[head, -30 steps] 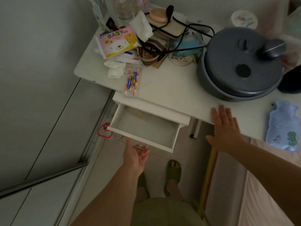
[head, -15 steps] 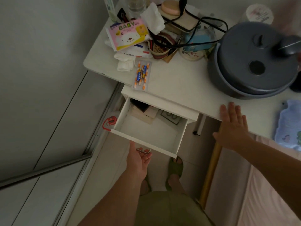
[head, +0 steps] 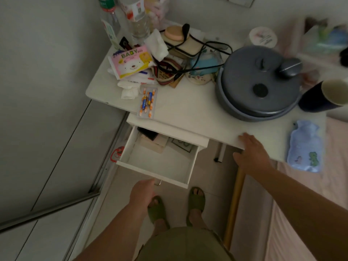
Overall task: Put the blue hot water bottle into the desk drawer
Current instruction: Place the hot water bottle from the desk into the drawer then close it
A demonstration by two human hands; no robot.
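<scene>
Blue hot water bottle with a knitted cover and small dinosaur figures (head: 303, 146) lies flat on the white desk top (head: 188, 108), just right of the right hand (head: 253, 157) and apart from it. That hand rests open, palm down, on the desk's front edge. The left hand (head: 142, 194) is curled around the metal handle (head: 157, 182) of the white desk drawer (head: 160, 162), which stands pulled out between both hands.
</scene>
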